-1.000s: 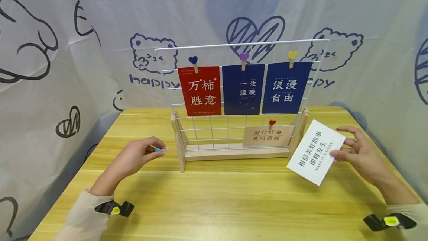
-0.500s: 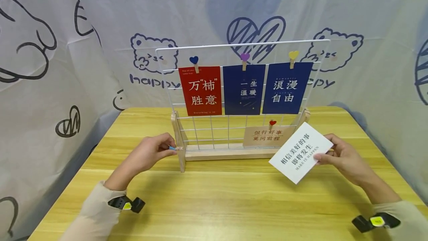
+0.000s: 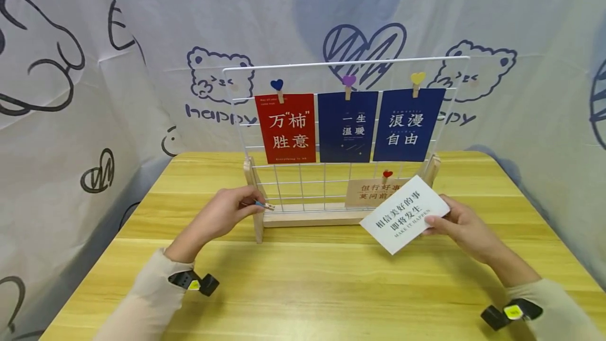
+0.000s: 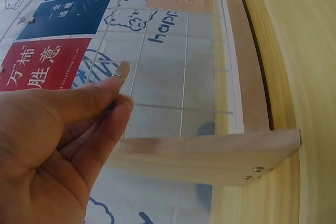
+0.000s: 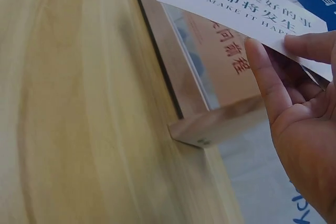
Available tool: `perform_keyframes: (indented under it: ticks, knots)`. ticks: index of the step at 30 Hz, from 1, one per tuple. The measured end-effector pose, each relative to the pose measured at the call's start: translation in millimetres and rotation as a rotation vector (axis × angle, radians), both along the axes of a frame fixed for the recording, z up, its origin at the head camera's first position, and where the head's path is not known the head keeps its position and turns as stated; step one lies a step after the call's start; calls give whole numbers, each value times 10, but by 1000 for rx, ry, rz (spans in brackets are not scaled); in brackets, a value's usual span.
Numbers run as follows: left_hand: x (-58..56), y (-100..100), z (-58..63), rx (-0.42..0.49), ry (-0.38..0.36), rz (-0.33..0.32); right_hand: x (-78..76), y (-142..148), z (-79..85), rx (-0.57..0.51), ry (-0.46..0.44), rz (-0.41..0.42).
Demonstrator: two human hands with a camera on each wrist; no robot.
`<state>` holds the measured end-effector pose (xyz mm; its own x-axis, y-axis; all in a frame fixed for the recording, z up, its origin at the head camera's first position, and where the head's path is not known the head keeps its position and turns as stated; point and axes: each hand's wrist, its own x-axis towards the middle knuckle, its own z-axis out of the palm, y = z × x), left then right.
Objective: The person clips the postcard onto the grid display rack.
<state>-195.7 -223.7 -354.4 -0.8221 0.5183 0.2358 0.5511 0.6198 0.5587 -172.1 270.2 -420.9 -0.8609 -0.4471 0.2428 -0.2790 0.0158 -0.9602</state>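
My left hand [image 3: 233,210] pinches a small wooden clothespin [image 4: 122,74] with a bit of blue on it, in front of the left post of the wire grid rack [image 3: 312,220]. In my right hand [image 3: 461,225] is a white card [image 3: 404,213] with dark lettering, held tilted between thumb and fingers. The card overlaps the lower right of the rack in the head view and partly covers a tan card [image 3: 362,193], which hangs there from a red heart clothespin [image 3: 387,174]. The left wrist view shows the clothespin's tip sticking out past the thumb and fingertips.
Along the rack's upper part hang a red card [image 3: 286,129] and two blue cards [image 3: 347,128], each under a heart clothespin. The rack stands on a yellow wooden table [image 3: 303,288]. Behind it hangs a pale curtain [image 3: 156,25] with drawn bears and hearts.
My left hand has moved right with the clothespin, from beside the rack to its left post. The right hand has brought the white card leftward, now over part of the tan card.
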Motion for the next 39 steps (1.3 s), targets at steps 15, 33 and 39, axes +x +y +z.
perform_keyframes:
  ticks: [15, 33, 39]
  knots:
    - [-18, 135, 21, -4, 32, 11, -55, -313, -74, 73, -38, -44]
    - [-61, 261, 23, 25, 31, -11, -143, -835, -167, 126, -75, -70]
    - [-66, 289, 40, 33, 44, -11, -171, -960, -146, 154, -104, -166]
